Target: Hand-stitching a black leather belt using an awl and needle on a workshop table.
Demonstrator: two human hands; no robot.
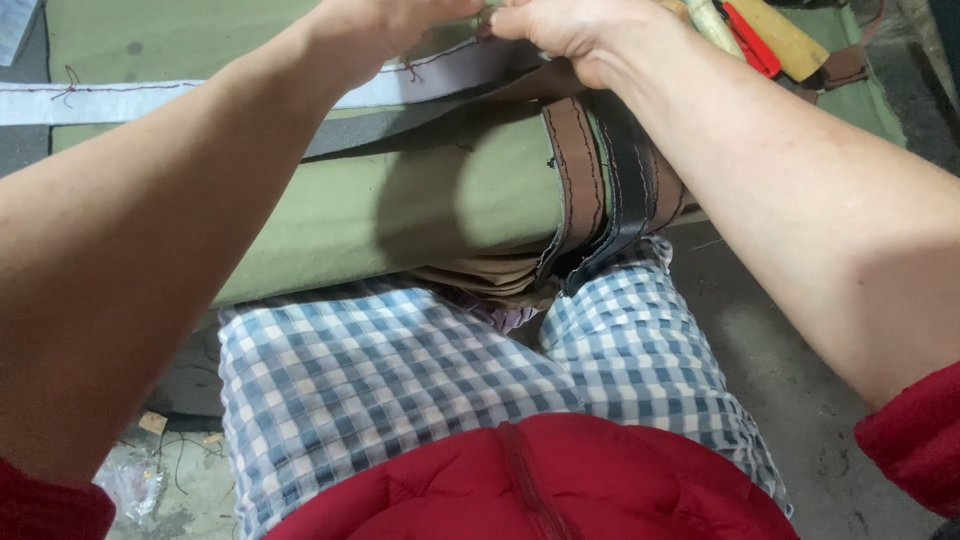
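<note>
Canvas sheet (400, 200) lies across the surface, near edge hanging over the person's knees (420, 370). Pale tape strip (130, 98) runs left to right on the canvas at the far side; a flat strap (400, 125) lies just near of it, roughly parallel. Stitched band (600, 180) crosses near-to-far at centre-right, draped over the near edge, folded layers (480, 282) under it. L hand (385, 25) and R hand (570, 30) meet at far centre, on the tape's right end. Handled tools (760, 35) lie far right on the canvas. Floor (790, 400) to the right, below.
</note>
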